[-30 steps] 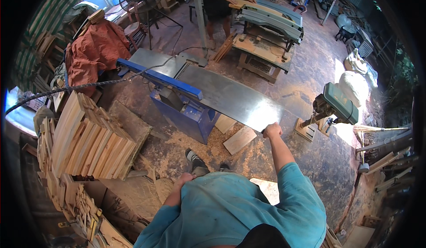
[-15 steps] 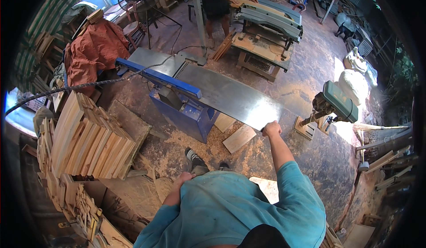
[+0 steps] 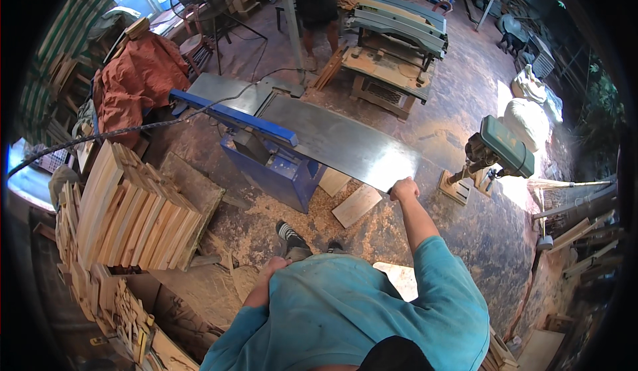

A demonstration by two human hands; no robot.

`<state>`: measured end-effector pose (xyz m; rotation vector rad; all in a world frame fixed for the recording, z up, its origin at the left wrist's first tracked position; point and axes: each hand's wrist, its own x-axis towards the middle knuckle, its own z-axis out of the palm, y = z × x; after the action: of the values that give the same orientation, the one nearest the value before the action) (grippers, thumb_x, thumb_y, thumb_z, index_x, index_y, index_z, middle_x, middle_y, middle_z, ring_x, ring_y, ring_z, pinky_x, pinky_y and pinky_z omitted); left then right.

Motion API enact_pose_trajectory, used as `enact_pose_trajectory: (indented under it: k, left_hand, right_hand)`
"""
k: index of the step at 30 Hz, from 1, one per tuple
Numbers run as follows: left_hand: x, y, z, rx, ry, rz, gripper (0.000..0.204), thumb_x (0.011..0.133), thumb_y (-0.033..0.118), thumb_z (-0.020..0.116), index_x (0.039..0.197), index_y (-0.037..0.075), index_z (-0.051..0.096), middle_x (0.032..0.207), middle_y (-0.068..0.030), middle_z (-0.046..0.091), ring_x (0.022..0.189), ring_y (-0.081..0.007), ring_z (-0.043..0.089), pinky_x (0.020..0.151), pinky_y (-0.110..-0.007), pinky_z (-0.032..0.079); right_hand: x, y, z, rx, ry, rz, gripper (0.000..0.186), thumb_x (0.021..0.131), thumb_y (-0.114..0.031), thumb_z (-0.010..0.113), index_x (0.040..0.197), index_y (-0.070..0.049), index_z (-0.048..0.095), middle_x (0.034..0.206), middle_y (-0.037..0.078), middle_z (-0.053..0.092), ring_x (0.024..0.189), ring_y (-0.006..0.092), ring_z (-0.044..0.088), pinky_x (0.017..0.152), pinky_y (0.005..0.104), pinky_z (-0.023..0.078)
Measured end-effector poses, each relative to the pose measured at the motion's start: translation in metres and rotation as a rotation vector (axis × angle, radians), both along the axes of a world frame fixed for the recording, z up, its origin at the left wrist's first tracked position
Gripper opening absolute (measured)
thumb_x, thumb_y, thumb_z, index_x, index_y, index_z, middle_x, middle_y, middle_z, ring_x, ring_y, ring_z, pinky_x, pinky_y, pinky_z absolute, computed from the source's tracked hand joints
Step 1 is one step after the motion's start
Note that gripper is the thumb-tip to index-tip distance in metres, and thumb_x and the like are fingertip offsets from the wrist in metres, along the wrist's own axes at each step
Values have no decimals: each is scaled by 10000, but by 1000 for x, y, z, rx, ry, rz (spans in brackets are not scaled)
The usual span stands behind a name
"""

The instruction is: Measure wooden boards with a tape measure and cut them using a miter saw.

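My right hand (image 3: pixel 404 189) is closed at the near right corner of a long steel jointer table (image 3: pixel 345 142), its fingers curled against the edge. My left hand (image 3: pixel 274 265) hangs low beside the front of my teal shirt (image 3: pixel 332 298), and its fingers are mostly hidden. A blue fence (image 3: pixel 232 117) runs along the jointer, above its blue base (image 3: pixel 266 178). Beneath the table's near edge a pale flat board (image 3: pixel 357 205) lies on the floor among wood shavings.
A tall stack of wooden boards (image 3: pixel 133 215) stands on the left. On the right is a green drill press (image 3: pixel 505 146). Beyond the jointer a person (image 3: pixel 319 5) works at another bench machine (image 3: pixel 392 52). A black cable (image 3: pixel 133 126) crosses at left, near a red-orange cloth cover (image 3: pixel 143 72).
The view has shifted slightly, so the surroundings sit a little farther left. My right hand stays at the table corner and my left hand stays low. The other person's arms have moved a little.
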<state>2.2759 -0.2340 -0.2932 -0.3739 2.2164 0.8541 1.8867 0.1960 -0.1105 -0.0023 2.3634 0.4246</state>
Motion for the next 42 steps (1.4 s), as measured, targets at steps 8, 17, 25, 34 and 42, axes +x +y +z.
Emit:
enact_pose_trajectory:
  k: [8,17,25,34,42]
  left_hand:
    - [-8,3,9,-39,-58,-44,608,876,585,548,926,8,733,995,-216,709,1024,-379,654,898,-449,486]
    - [-6,0,2,-54,-42,-133,595,895,567,532,939,5,724,987,-217,705,1005,-369,660,880,-446,492]
    - [2,-4,-9,-23,-108,73,561,854,562,601,932,24,741,926,-181,723,905,-328,696,811,-434,504]
    - [-2,3,19,-25,-146,175,559,851,567,611,961,37,750,989,-176,724,950,-311,694,843,-417,504]
    - [-8,6,32,-30,-173,61,589,876,578,539,1029,45,738,1110,-198,698,1105,-367,639,926,-439,492]
  right_hand:
    - [0,6,-10,-6,76,-30,654,762,-396,771,1352,-159,620,1567,147,383,1234,256,607,814,476,596]
    - [1,1,1,27,9,-21,631,760,-386,769,1334,-161,635,1568,148,380,1118,248,670,754,457,610]
    - [0,-1,4,11,20,11,606,752,-346,769,1313,-152,649,1547,154,412,1099,256,676,720,465,614]
    - [2,-3,9,-6,-3,18,660,806,-383,767,1377,-103,588,1596,179,313,946,315,710,781,452,580]
    - [0,1,-3,11,24,23,684,775,-396,777,1371,-115,593,1581,179,336,1045,300,685,777,458,592]
